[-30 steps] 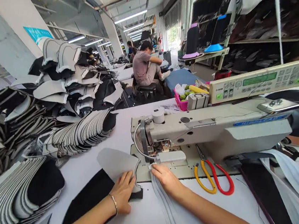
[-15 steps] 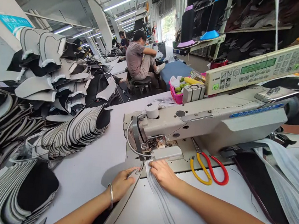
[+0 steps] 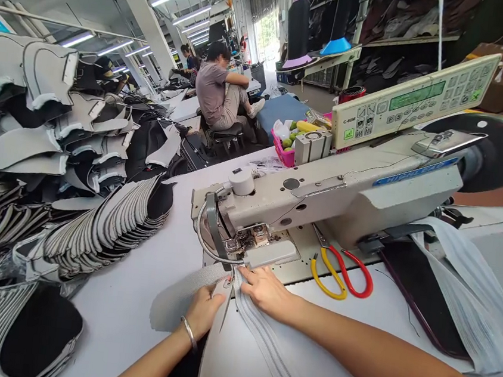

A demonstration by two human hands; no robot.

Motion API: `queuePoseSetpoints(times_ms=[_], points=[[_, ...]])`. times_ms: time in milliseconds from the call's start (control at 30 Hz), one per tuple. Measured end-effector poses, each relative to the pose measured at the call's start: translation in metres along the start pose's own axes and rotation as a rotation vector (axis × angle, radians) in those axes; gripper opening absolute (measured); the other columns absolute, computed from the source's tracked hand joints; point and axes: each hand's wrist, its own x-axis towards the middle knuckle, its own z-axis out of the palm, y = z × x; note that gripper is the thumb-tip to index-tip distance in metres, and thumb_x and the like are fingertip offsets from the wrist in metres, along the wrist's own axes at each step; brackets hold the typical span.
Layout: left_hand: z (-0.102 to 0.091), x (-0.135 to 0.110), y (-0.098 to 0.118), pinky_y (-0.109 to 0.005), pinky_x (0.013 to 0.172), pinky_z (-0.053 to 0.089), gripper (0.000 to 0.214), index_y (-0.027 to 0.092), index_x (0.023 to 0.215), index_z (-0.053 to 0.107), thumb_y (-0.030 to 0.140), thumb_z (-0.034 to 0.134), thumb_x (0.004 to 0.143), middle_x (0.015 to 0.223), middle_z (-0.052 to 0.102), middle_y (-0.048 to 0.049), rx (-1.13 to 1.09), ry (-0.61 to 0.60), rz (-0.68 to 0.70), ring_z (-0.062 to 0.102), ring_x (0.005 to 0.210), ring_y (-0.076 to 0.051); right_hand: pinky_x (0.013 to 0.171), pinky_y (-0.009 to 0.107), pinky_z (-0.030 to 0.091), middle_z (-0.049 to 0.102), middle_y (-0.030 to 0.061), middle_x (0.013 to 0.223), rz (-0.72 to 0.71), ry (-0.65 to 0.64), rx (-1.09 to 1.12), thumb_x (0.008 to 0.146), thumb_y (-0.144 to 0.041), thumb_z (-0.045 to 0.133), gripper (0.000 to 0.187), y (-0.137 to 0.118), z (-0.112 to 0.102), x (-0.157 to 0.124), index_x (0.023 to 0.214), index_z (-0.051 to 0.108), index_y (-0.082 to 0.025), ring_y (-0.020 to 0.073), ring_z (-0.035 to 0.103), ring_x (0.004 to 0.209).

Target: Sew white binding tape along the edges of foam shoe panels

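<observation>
By the left hand [image 3: 203, 313], a grey fabric piece [image 3: 212, 341] is pinched at its edge. Just right of it, zipper tape [image 3: 263, 338] is covered by the right hand [image 3: 267, 292]; whether it is gripped cannot be told. Beyond both hands, a sewing machine [image 3: 255, 212] is placed.

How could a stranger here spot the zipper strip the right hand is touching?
Start with the big cream sewing machine on the white table. Below its needle end is the person's right hand, and the zipper strip runs from there toward the bottom of the picture. Several dark lines along its length set it apart from the fabric panel in the left hand.
</observation>
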Motion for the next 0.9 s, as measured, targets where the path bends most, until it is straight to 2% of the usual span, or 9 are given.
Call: queuePoseSetpoints(times_ms=[133,233,367,667,800,900], points=[[0.001,0.0,0.0,-0.028,0.095,0.035,0.047,0.015,0.109,0.058,0.024,0.041,0.066,0.114,0.058,-0.0018,0.069,0.019,0.025,0.05,0.108,-0.019,0.071,0.034,0.026,0.042,0.0055,0.125,-0.008,0.013,0.034,0.085,-0.015,0.041,0.017,0.002,-0.003,0.0,0.081,0.057,-0.019,0.0216,0.038,0.095],[0.001,0.0,0.0,-0.029,0.099,0.031,0.05,0.015,0.113,0.054,0.023,0.041,0.066,0.119,0.054,-0.0018,0.096,0.017,0.007,0.045,0.114,-0.019,0.072,0.034,0.026,0.043,0.0047,0.122,-0.013,0.034,0.04,0.084,-0.015,0.041,0.018,0.003,-0.004,0.0,0.08,0.058,-0.019,0.0208,0.038,0.094],[0.001,0.002,0.0,-0.03,0.101,0.03,0.052,0.014,0.117,0.051,0.021,0.04,0.067,0.122,0.052,-0.0013,0.172,-0.01,0.018,0.043,0.116,-0.018,0.071,0.033,0.026,0.044,0.0058,0.12,-0.017,0.049,0.048,0.083,-0.014,0.041,0.019,0.002,-0.004,0.001,0.081,0.059,-0.019,0.0201,0.039,0.092],[0.005,-0.001,0.008,-0.029,0.101,0.028,0.049,0.014,0.118,0.051,0.019,0.04,0.07,0.122,0.052,-0.0043,0.326,0.01,0.015,0.043,0.114,-0.018,0.066,0.03,0.025,0.052,0.004,0.1,-0.026,0.08,0.071,0.081,-0.011,0.042,0.019,0.005,0.002,0.001,0.08,0.058,-0.02,0.0187,0.04,0.087],[0.007,0.001,0.015,-0.028,0.1,0.029,0.05,0.012,0.119,0.05,0.017,0.038,0.07,0.12,0.053,-0.0068,0.403,-0.006,-0.033,0.044,0.113,-0.018,0.065,0.029,0.025,0.052,0.0042,0.104,-0.025,0.074,0.062,0.078,-0.011,0.044,0.017,0.005,0.0,0.002,0.081,0.058,-0.02,0.0178,0.041,0.085],[0.01,0.003,0.015,-0.028,0.099,0.031,0.051,0.012,0.119,0.049,0.017,0.039,0.069,0.115,0.056,-0.0071,0.472,0.002,-0.017,0.045,0.111,-0.019,0.065,0.029,0.026,0.051,0.0032,0.107,-0.026,0.065,0.077,0.077,-0.012,0.046,0.015,0.005,-0.002,0.002,0.08,0.057,-0.02,0.0169,0.041,0.083]])
